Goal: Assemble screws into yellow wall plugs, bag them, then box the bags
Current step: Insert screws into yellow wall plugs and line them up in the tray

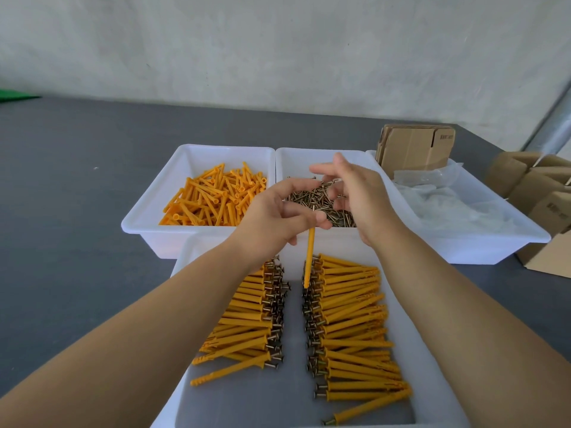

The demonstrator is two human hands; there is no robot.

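Pinching a yellow wall plug (310,254) in my left hand (279,208), I let its long axis hang down from my fingertips toward the tray of finished pieces (398,406). My right hand (352,193), fingers loosely apart and holding nothing, hovers over the screws (312,200) just beyond, nearer them.

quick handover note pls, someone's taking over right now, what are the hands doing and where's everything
Left hand: grip on one yellow plug, hanging tip down over the near tray.
Right hand: open above the screw bin, holding nothing I can see.
Loose plugs in the far left bin; bags and flat boxes in the right bin.
Done: two rows of finished plugs in the near tray.
Left: a screw for the held plug, the loose plugs, all bagging and boxing.
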